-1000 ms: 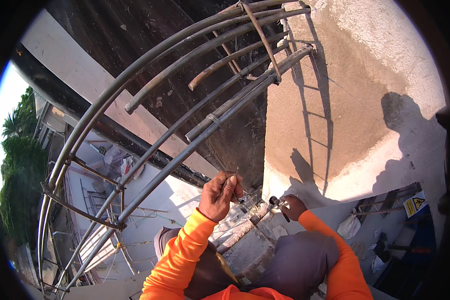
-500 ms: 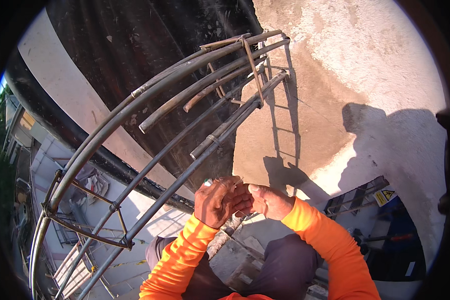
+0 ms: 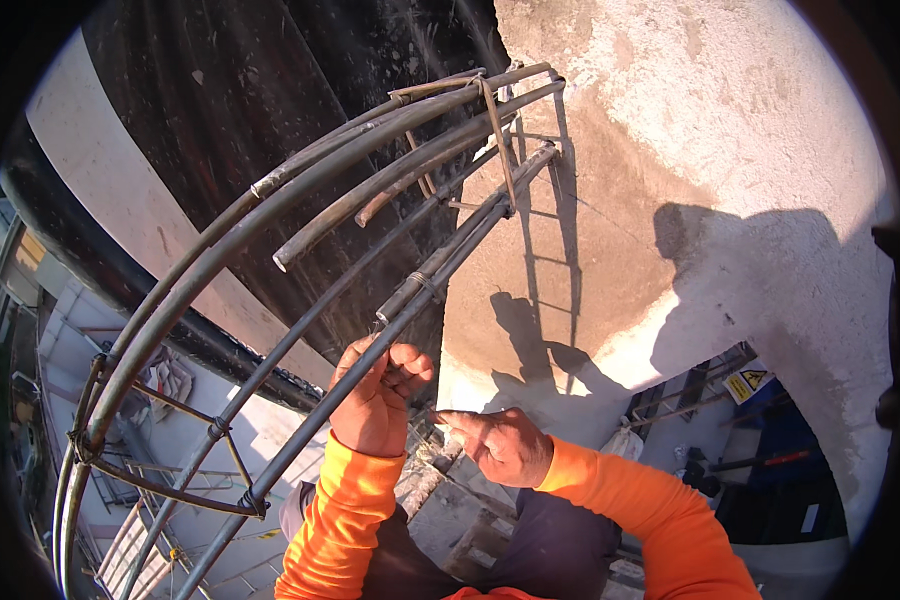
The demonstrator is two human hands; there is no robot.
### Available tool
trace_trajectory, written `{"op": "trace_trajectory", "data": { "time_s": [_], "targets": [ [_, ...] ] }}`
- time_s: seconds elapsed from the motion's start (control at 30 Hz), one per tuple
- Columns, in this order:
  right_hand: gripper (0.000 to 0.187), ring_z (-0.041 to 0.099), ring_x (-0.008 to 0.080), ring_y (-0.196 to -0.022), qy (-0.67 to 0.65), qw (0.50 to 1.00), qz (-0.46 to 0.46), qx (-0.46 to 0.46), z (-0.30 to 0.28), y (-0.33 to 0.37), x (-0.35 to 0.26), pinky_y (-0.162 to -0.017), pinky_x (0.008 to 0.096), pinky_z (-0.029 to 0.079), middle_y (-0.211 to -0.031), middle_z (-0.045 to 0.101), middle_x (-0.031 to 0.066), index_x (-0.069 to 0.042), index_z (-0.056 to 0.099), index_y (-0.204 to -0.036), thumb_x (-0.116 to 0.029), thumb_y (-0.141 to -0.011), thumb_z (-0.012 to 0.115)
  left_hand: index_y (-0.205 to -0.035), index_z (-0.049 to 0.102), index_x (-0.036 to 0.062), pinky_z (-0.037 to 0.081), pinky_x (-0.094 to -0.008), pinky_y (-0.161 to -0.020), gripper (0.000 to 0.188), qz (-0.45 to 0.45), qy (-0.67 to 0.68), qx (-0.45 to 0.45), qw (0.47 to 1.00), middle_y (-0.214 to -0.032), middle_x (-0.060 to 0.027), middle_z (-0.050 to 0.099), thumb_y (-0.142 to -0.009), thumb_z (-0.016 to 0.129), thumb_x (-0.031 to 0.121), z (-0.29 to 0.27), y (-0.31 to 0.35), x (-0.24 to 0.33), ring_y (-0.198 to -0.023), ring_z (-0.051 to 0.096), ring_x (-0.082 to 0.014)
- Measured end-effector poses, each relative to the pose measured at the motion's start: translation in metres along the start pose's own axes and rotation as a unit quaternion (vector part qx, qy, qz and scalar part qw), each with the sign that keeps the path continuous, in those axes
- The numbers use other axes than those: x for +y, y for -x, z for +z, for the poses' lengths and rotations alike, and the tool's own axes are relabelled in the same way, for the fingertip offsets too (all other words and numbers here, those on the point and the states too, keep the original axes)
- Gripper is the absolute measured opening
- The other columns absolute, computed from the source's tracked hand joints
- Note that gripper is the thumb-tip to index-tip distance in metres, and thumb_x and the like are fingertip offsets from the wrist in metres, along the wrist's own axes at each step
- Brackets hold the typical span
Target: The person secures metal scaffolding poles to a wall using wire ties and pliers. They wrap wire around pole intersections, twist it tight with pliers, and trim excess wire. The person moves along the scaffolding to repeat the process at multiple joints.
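A curved cage of steel reinforcing bars (image 3: 300,340) crosses the view from lower left to upper centre. My left hand (image 3: 370,410) reaches up behind its lowest bar, near the cut end of a short lapped bar (image 3: 398,300). Its fingers are curled and pinched together; whatever they hold is too small to make out. A wire tie (image 3: 425,282) wraps the lapped bars just above. Just right of it, apart from the bars, my right hand (image 3: 505,445) is closed, index finger and thumb pointing left. Something thin may sit at its fingertips, but I cannot name it.
Dark panelling (image 3: 220,100) stands behind the cage, and a rough plastered wall (image 3: 610,180) carries shadows on the right. Square stirrups (image 3: 170,400) tie the bars at lower left. A yellow warning label (image 3: 748,385) shows at lower right. Scaffolding and ground lie far below.
My hands were together below the bars; they have parted. The left has moved left and up behind the lowest bar, the right slightly left and down. The view has shifted slightly.
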State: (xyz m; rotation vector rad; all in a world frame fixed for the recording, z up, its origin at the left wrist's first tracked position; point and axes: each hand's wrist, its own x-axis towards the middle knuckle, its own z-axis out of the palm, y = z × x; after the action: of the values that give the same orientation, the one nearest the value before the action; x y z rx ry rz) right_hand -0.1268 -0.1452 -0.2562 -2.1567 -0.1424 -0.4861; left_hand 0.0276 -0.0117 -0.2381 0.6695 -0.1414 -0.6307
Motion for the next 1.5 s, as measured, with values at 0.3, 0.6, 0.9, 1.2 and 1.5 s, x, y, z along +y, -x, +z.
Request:
{"op": "trace_trajectory", "data": {
  "time_s": [0.3, 0.6, 0.9, 1.2, 1.5],
  "targets": [
    [0.021, 0.054, 0.0059, -0.072, -0.434, 0.868, 0.244, -0.002, 0.0, -0.017, -0.011, -0.065, 0.0264, 0.048, -0.077, 0.055, -0.0051, -0.003, 0.068, -0.114, -0.017, -0.111, 0.053, -0.125, 0.069, -0.0038, 0.06, -0.0309, -0.084, 0.03, 0.202, -0.44, -0.194, 0.853, -0.106, -0.0173, 0.079, -0.104, 0.069, 0.017, 0.017, 0.008, 0.004, -0.096, 0.077, -0.0199],
    [0.021, 0.062, 0.0102, -0.078, -0.061, 0.976, 0.139, 0.155, -0.022, -0.037, -0.013, -0.072, 0.0275, 0.053, -0.093, 0.073, 0.0094, 0.002, 0.07, -0.119, -0.012, -0.109, 0.057, -0.158, 0.047, 0.0079, 0.058, -0.0425, -0.104, 0.067, 0.444, -0.361, -0.217, 0.791, -0.139, -0.021, 0.065, -0.098, 0.076, 0.011, 0.052, -0.089, 0.039, -0.124, 0.068, -0.0301],
    [0.019, 0.076, 0.0274, -0.099, -0.009, 0.97, 0.095, 0.226, -0.022, -0.058, -0.014, -0.083, 0.0342, 0.059, -0.109, 0.076, 0.0204, 0.005, 0.066, -0.122, 0.0, -0.104, 0.061, -0.146, 0.056, -0.0021, 0.059, -0.0397, -0.101, 0.055, 0.495, -0.334, -0.221, 0.771, -0.132, -0.0195, 0.069, -0.096, 0.078, 0.006, 0.069, -0.095, 0.041, -0.118, 0.071, -0.0283],
    [0.017, 0.076, 0.0308, -0.098, 0.024, 0.961, 0.102, 0.255, -0.029, -0.059, -0.01, -0.082, 0.0348, 0.059, -0.108, 0.076, 0.0215, 0.006, 0.068, -0.118, -0.002, -0.104, 0.061, -0.115, 0.067, -0.0049, 0.056, -0.029, -0.085, 0.027, 0.508, -0.372, -0.159, 0.76, -0.109, -0.0144, 0.072, -0.096, 0.079, 0.009, 0.082, -0.086, 0.046, -0.093, 0.068, -0.016],
    [0.017, 0.063, 0.0125, -0.074, 0.038, 0.954, 0.122, 0.27, -0.031, -0.056, -0.011, -0.067, 0.0279, 0.051, -0.087, 0.07, 0.0117, 0.003, 0.071, -0.116, 0.001, -0.103, 0.06, -0.112, 0.072, -0.0053, 0.059, -0.0271, -0.071, 0.018, 0.454, -0.29, -0.029, 0.842, -0.096, -0.0144, 0.076, -0.097, 0.077, 0.004, 0.101, -0.071, 0.025, -0.084, 0.072, -0.0147]
  ]
}}
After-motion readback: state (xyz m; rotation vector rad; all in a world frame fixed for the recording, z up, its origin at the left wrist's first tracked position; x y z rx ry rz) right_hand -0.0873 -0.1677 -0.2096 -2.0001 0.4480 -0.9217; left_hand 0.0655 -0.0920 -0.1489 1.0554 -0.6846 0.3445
